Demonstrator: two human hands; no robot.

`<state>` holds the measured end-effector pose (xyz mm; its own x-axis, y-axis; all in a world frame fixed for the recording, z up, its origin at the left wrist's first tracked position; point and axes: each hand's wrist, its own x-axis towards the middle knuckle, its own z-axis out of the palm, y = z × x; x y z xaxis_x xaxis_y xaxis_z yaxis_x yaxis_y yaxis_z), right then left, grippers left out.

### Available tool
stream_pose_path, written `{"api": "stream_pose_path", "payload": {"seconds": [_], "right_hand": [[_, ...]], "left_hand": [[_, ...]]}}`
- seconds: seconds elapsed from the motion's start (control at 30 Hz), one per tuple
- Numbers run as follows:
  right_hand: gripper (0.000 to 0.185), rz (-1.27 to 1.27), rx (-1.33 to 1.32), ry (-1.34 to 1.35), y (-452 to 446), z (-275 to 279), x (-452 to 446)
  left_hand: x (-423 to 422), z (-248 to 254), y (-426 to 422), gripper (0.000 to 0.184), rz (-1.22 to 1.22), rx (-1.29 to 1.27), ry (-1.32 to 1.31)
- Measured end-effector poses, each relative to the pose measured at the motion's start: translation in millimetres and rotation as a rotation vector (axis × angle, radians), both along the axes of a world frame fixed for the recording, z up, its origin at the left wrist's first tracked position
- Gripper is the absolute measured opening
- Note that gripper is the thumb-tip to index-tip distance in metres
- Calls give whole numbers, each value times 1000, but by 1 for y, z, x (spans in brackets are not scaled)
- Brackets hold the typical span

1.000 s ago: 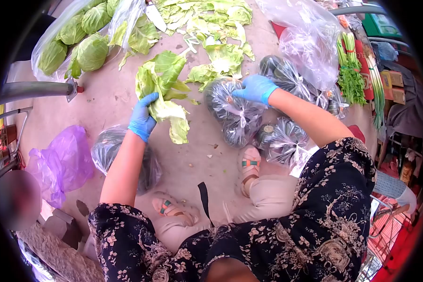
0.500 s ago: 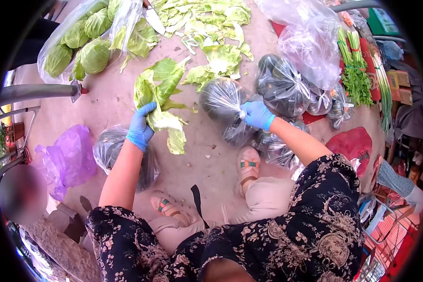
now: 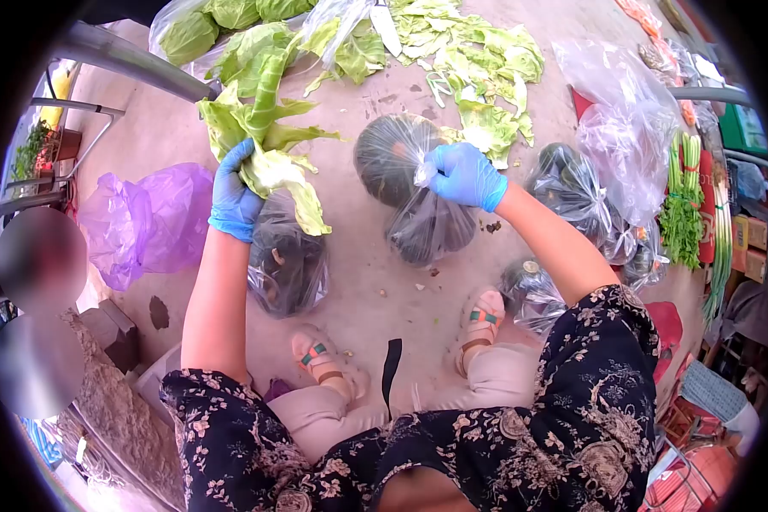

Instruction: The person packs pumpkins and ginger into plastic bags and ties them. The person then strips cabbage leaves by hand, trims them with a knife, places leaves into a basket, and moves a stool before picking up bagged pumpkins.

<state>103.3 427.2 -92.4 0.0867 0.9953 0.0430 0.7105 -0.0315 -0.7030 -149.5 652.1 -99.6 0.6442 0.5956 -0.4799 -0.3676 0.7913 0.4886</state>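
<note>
My left hand [image 3: 237, 192], in a blue glove, is closed around a bunch of torn cabbage leaves [image 3: 260, 119] with pale, ragged ends hanging down. My right hand [image 3: 468, 177], gloved too, grips the gathered neck of a clear plastic bag [image 3: 392, 158] with a large, dark, round vegetable inside. A second bulge of clear bag [image 3: 431, 226] with something dark in it hangs just below that fist; I cannot tell whether it is a separate bag. Below my left hand, another clear bag [image 3: 288, 260] with dark contents stands on the floor.
Loose cabbage leaves [image 3: 486, 72] and a knife [image 3: 386, 30] lie at the far side, near bagged cabbages [image 3: 188, 38]. Several bagged dark vegetables [image 3: 567, 188] and celery-like greens [image 3: 683, 205] are at right. A purple bag [image 3: 149, 222] and a metal rail [image 3: 128, 60] are at left.
My right hand has lifted the bag slightly, apart from the other bags at right. The cabbage leaves in my left hand have moved up and left. The whole view has shifted.
</note>
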Motion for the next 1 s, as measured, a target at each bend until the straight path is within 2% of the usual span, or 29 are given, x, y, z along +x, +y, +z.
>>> {"api": "stream_pose_path", "payload": {"seconds": [0.2,0.3,0.43,0.57,0.7,0.83,0.9,0.97,1.0], "right_hand": [[23,30,-89,-190,88,-30,-33],[23,-30,-99,-137,125,-39,-48],[25,11,-185,-305,149,-32,-59],[24,24,-213,-328,160,-50,-80],[26,-102,-196,-202,140,-61,-80],[30,73,-327,-80,101,-50,-43],[31,166,-322,-119,65,-46,3],[35,91,-536,-152,16,-13,55],[36,-75,-660,-118,-10,13,71]], "left_hand": [[-37,1,17,39,78,-49,-40],[-49,-3,20,39,92,-58,-13],[-51,-6,17,42,31,-73,-99],[-46,-36,28,41,-11,-117,-93],[-23,-28,17,39,-80,-106,-84],[1,-33,2,40,-92,-104,23],[16,-22,-12,39,-139,-110,7],[18,-31,-14,41,-277,-140,-69],[25,-21,-26,41,-272,-124,-86]]}}
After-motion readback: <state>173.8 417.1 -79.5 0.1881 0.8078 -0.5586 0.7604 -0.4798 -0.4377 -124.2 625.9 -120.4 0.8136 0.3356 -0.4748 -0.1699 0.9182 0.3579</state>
